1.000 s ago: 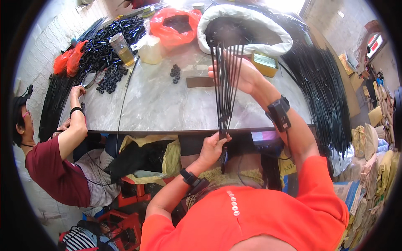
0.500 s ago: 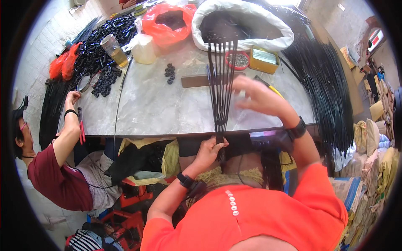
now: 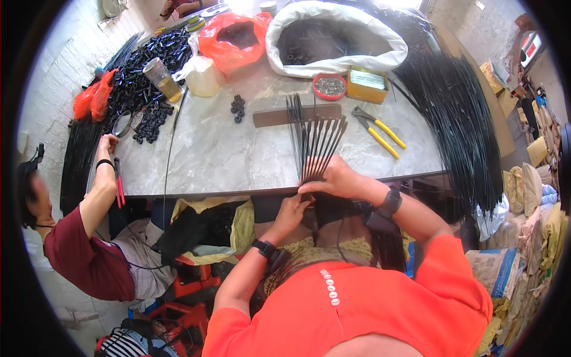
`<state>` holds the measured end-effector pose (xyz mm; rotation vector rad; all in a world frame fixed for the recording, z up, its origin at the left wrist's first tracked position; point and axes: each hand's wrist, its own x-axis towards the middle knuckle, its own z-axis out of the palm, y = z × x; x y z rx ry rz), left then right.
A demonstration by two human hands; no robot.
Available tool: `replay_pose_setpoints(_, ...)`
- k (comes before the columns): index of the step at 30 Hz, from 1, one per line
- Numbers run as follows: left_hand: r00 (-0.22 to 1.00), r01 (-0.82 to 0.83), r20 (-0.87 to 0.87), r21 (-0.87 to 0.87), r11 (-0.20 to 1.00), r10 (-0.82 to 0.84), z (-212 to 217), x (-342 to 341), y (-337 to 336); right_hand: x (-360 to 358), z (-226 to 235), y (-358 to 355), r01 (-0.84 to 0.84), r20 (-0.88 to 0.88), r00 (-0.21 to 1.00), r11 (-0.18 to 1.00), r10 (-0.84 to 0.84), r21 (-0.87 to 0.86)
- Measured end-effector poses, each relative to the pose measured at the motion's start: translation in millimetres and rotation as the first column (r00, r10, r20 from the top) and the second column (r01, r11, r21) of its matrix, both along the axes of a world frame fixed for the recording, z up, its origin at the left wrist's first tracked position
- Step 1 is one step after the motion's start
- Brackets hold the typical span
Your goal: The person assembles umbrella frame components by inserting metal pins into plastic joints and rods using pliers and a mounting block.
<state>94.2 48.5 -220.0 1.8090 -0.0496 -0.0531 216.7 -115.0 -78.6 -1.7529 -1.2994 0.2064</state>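
Observation:
A fan of thin black umbrella ribs (image 3: 324, 143) stands up over the table's near edge, its lower ends gathered together. My left hand (image 3: 288, 215) is closed round the gathered end, just below the edge. Above it, my right hand (image 3: 338, 177) closes on the lower part of the fan, thumb toward the left hand. Behind the ribs lies a brown bar (image 3: 270, 117), partly covered by them. Yellow-handled pliers (image 3: 380, 134) rest right of the ribs. A small cluster of black round parts (image 3: 238, 109) sits to the left.
At the back stand a white sack (image 3: 276, 50), a red bag (image 3: 208, 44), a red dish (image 3: 315, 90) of small metal pieces and a yellow box (image 3: 364, 93). Long black ribs (image 3: 458, 119) pile at the right. A co-worker's hand (image 3: 108, 143) rests at the left edge, near black tubular parts (image 3: 137, 77).
My right hand has come down and left from above the table onto the lower ribs. The narrow upright bundle is now spread into a lower fan. The pliers have come into full view.

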Motion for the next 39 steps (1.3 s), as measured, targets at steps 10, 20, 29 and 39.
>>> replay_pose_setpoints(10, 0.988, 0.157, -0.055, 0.302, 0.94, -0.147, 146, -10, 45, -2, -9, -3, 0.026, 0.02, 0.999, 0.999, -0.025, -0.025)
replay_pose_setpoints(20, 0.971, 0.109, 0.236, -0.292, 0.95, -0.039, 253, 47, 22, -4, -13, 1, 0.045, -0.007, 0.999, 0.999, -0.045, 0.008)
replay_pose_setpoints(29, 0.97, 0.214, 0.181, -0.3, 0.93, -0.165, 262, 55, 19, -2, -13, 1, 0.035, -0.061, 0.997, 0.999, -0.037, -0.028)
replay_pose_setpoints(39, 0.969, 0.205, 0.201, -0.312, 0.928, -0.147, 262, 55, 20, -3, -8, 1, 0.029, -0.062, 0.998, 0.999, -0.032, -0.045)
